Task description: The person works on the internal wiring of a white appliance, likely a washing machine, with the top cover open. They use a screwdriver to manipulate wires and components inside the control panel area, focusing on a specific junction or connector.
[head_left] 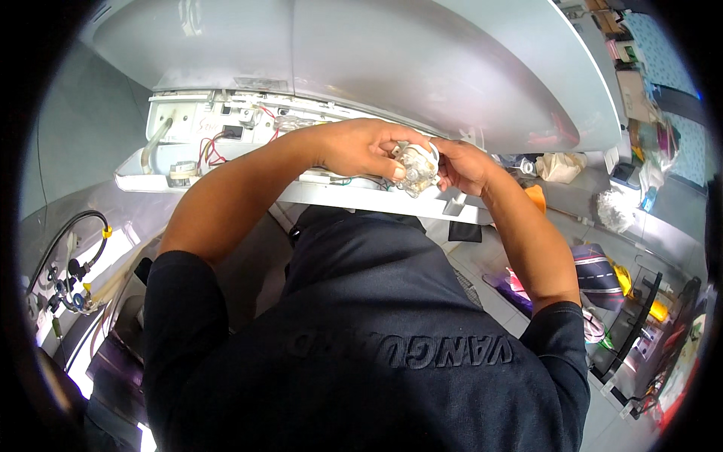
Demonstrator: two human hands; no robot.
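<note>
Both hands meet at a small round part [416, 172], whitish and translucent with a dirty, knobby face; its exact kind I cannot make out. My left hand [358, 148] reaches in from its left, with the thumb against its front and the fingers over its top. On the other side, my right hand [463, 166] has its fingers curled at the part's right edge; some fingertips are hidden behind it. Below and behind the hands lies a long white panel housing [331, 196] with red wires [212, 151], connectors and a pale hose [156, 143] at its left end.
A large glossy light-grey curved cover [422, 68] rises beyond the housing. At far left stand a black hose [71, 221] and gauge-like fittings [75, 299]. To the right are a crumpled beige bag [561, 167], an orange cloth [535, 197] and a black rack [633, 331] among assorted items.
</note>
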